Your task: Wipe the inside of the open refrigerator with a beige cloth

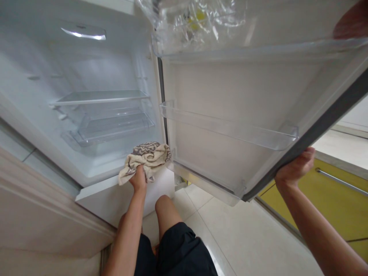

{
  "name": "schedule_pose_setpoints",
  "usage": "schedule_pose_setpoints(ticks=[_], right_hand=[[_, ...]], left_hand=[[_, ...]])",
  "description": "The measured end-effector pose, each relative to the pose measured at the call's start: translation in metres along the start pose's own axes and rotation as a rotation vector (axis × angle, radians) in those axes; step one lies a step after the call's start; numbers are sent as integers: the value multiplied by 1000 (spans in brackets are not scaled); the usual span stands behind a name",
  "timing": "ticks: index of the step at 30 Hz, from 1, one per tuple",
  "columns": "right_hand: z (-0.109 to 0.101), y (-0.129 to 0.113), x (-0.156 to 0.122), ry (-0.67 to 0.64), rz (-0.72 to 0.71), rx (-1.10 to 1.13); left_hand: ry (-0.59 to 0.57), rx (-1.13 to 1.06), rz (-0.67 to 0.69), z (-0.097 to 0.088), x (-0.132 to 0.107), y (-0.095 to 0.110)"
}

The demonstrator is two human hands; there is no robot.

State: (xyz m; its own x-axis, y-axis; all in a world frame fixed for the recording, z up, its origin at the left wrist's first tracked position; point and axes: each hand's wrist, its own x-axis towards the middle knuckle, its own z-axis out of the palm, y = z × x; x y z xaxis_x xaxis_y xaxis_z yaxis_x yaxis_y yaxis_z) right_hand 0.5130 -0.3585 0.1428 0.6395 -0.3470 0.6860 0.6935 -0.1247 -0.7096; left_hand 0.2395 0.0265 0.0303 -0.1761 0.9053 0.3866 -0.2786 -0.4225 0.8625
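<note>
Left hand (138, 179) grips one cloth (146, 157); right hand (294, 168) holds one fridge door (230, 88).

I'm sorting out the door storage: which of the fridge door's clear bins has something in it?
The upper door bin, holding crumpled clear plastic bag; the lower door bin looks bare.

The open fridge (86, 76) has a glass shelf (99, 96) across its middle, bare on top; under it sits a clear drawer (112, 128), nothing showing inside; at the front edge of the fridge floor (97, 168) lies a crumpled beige cloth (148, 157), partly hanging over the lip; the door (244, 99) carries a lower clear rack (230, 128), bare, and an upper rack (258, 48) holding crinkled clear plastic wrap (195, 21) with something yellow in it, too blurred to tell; below all this is a pale tiled floor (253, 237).
</note>
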Motion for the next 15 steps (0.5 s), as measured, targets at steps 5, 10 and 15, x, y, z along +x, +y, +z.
schedule_pose_setpoints(ticks=[5, 10, 15], right_hand=[[0, 2, -1, 28, -74, 57], [2, 0, -1, 52, -60, 50], [2, -3, -3, 50, -74, 57]], left_hand=[[193, -153, -171, -14, 13, -10], [174, -271, -430, -25, 25, -21], [-23, -352, -708, -15, 4, -38]])
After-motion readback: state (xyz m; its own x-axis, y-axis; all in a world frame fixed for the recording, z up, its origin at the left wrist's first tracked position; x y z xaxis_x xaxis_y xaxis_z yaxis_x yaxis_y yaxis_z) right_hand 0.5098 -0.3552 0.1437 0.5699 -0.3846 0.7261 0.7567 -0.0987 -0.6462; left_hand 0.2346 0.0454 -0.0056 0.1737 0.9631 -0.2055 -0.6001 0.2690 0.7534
